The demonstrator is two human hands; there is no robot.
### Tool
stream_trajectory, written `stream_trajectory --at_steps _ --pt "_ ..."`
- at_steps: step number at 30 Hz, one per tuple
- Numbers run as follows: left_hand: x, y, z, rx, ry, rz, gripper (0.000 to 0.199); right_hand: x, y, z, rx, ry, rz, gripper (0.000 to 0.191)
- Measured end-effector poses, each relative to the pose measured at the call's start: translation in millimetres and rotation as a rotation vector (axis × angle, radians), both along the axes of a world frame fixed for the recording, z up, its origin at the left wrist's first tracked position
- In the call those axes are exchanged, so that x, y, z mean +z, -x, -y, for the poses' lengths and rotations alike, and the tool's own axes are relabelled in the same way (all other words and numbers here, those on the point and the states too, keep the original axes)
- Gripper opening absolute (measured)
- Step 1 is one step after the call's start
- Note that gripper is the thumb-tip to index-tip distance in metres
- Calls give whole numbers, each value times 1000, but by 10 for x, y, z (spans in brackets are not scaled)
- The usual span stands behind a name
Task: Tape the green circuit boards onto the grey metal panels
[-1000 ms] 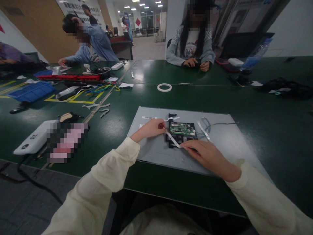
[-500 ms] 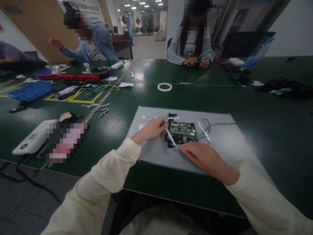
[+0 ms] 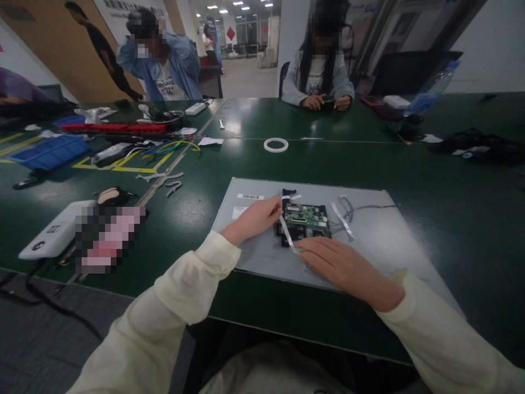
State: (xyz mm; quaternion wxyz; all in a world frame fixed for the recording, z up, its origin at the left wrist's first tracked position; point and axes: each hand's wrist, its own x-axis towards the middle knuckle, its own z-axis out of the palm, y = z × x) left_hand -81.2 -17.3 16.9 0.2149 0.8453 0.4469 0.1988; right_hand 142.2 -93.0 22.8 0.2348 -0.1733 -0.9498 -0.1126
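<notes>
A green circuit board [image 3: 305,215] sits in a black bracket [image 3: 290,236] on a grey metal panel [image 3: 262,254]. A white strip of tape [image 3: 286,230] slants down across the bracket's left side. My left hand [image 3: 262,214] pinches the strip's upper end. My right hand [image 3: 334,265] lies flat, fingers stretched out together, its fingertips at the strip's lower end by the bracket's front edge. Another short tape piece [image 3: 294,197] crosses the bracket's top. To the board's right, a longer tape piece [image 3: 343,220] lies over a grey cable [image 3: 371,207].
Beyond the panel lies a white tape roll [image 3: 276,145] on the green table [image 3: 229,164]. At left are a white power bank [image 3: 59,230], a pink blurred item [image 3: 112,238], a blue basket [image 3: 51,152] and loose wires. Two people sit across the table.
My right hand has flattened and moved slightly left and down, its fingers lowered toward the panel. My left hand has shifted slightly right, still pinching the tape. A walking person has appeared at back left.
</notes>
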Motion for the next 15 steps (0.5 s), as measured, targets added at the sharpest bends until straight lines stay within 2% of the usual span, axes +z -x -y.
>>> stream_trajectory --at_steps 8,15 --pt "30 -21 29 5 -64 -146 6 -97 30 6 16 15 76 21" --pt "-14 -29 15 -63 -168 -304 15 -129 37 17 63 69 55 19"
